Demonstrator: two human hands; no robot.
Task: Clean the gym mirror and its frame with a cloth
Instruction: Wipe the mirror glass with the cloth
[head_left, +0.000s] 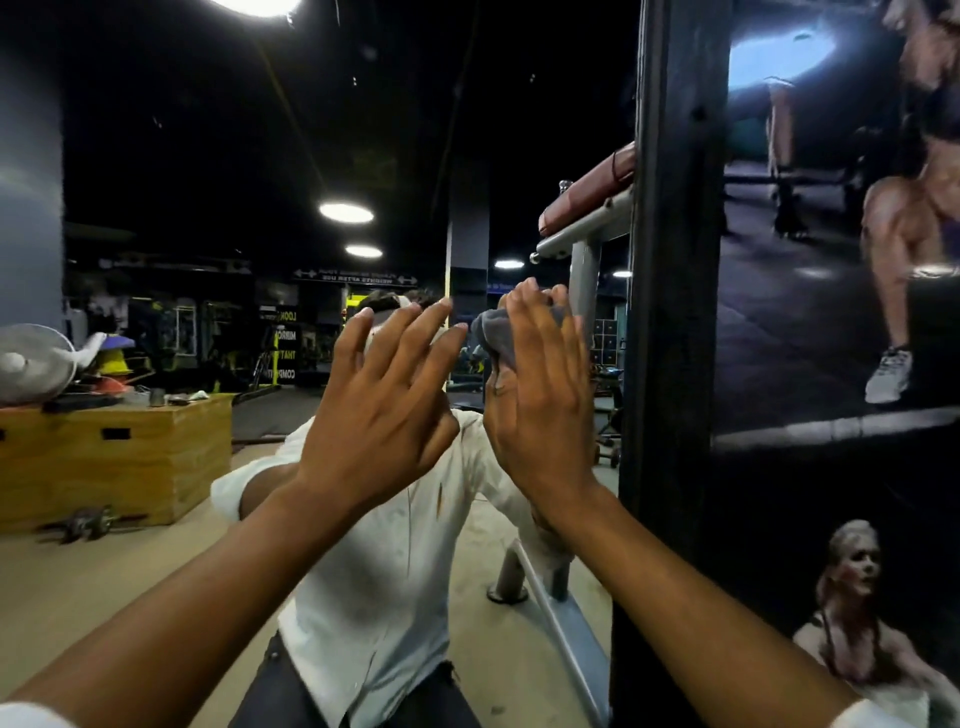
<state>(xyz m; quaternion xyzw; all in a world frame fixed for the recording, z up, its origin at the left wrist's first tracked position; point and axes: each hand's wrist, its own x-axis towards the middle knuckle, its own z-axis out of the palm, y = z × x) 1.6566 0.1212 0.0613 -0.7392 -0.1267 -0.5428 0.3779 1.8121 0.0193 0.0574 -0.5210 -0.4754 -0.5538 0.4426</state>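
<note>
My right hand (540, 395) lies flat, fingers straight and close together, pressing the grey cloth (493, 338) against the mirror (208, 182) just left of the black frame (675, 312); the cloth bunches out past my fingers on the side away from the frame. My left hand (379, 405) is raised further left of the frame, fingers spread and holding nothing; I cannot tell whether it touches the glass. Right of the frame hangs a fitness poster (831, 312). Far left of the frame, the glass reflects a wooden box (114, 457).

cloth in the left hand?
No, the grey cloth sits under the right hand against the mirror; the left hand is bare, fingers spread.
</note>
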